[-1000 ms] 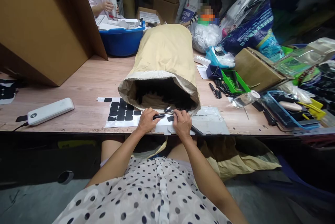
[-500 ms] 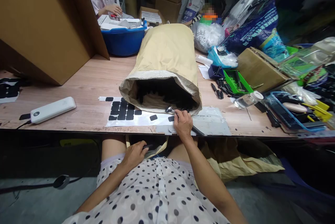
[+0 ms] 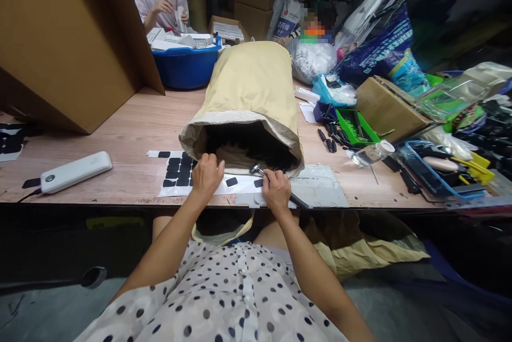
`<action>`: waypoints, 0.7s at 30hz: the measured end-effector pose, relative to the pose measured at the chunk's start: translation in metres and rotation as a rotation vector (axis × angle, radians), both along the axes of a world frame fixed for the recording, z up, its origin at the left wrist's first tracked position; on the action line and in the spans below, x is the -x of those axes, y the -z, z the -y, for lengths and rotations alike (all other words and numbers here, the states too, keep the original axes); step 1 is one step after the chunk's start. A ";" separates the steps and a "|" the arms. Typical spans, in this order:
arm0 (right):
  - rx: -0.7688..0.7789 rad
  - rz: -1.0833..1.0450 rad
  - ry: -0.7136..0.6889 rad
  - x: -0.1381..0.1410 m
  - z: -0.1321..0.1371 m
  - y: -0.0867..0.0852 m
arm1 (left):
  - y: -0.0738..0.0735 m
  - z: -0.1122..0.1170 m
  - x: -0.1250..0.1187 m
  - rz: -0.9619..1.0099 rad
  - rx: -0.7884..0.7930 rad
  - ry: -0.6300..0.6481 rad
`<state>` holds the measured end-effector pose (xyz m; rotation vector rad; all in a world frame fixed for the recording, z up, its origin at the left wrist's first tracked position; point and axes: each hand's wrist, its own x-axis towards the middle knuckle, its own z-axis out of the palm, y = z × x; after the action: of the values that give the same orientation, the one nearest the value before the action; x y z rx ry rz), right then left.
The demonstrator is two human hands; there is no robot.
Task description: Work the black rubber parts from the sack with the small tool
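Observation:
A big tan paper sack (image 3: 248, 86) lies on its side on the wooden table (image 3: 132, 128), its dark mouth facing me. My left hand (image 3: 206, 174) reaches into the lower left of that mouth; its fingers are hidden. My right hand (image 3: 276, 190) rests at the table's front edge, closed around a small metal-headed tool (image 3: 258, 170) with a dark handle. A white backing sheet (image 3: 188, 181) with several black rounded pads (image 3: 179, 170) lies under both hands, with one loose pad (image 3: 231, 182) between them.
A white power bank (image 3: 74, 171) lies at the left. A large cardboard box (image 3: 60, 38) and a blue tub (image 3: 186, 63) stand behind. Green and blue trays (image 3: 354, 124), a clear bottle (image 3: 370, 153) and bags crowd the right. A person works beyond the tub.
My left hand held a black piece at the sheet, dropped to my lap below the table edge, then came back up to the sack's mouth. My right hand stayed put.

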<state>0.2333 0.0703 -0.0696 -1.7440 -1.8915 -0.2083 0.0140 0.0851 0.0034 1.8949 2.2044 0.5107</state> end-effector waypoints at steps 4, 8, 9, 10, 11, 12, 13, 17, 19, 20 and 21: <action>-0.004 0.000 -0.010 0.001 -0.001 0.000 | 0.008 -0.045 0.005 0.000 0.138 -0.175; 0.005 -0.004 -0.003 0.001 -0.001 0.000 | 0.011 -0.038 0.012 0.001 0.115 -0.168; 0.006 -0.004 -0.001 0.002 0.000 0.000 | 0.010 -0.029 0.012 0.001 0.084 -0.146; 0.007 -0.004 0.000 0.002 0.000 0.001 | 0.010 -0.020 0.011 0.006 0.052 -0.112; 0.009 -0.004 0.001 0.002 0.000 0.001 | 0.010 -0.010 0.009 0.018 0.023 -0.062; 0.012 -0.006 0.000 0.002 0.000 0.001 | 0.011 -0.001 0.006 0.037 -0.001 0.003; 0.017 -0.008 -0.002 0.001 0.000 0.002 | 0.014 0.008 0.001 0.062 -0.019 0.079; 0.040 -0.042 -0.030 -0.005 -0.002 0.003 | 0.034 0.024 -0.018 0.155 -0.027 0.318; 0.037 -0.078 -0.047 -0.010 -0.003 -0.001 | 0.043 0.024 -0.023 0.191 -0.035 0.339; 0.031 -0.105 -0.049 -0.012 -0.003 -0.003 | 0.047 0.023 -0.024 0.208 -0.042 0.335; 0.024 -0.138 -0.047 -0.014 -0.002 -0.007 | 0.049 0.021 -0.024 0.226 -0.048 0.328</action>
<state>0.2475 0.0720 -0.0629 -1.6821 -1.8397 -0.0467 0.0379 0.0637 -0.0456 2.0532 1.7148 0.6823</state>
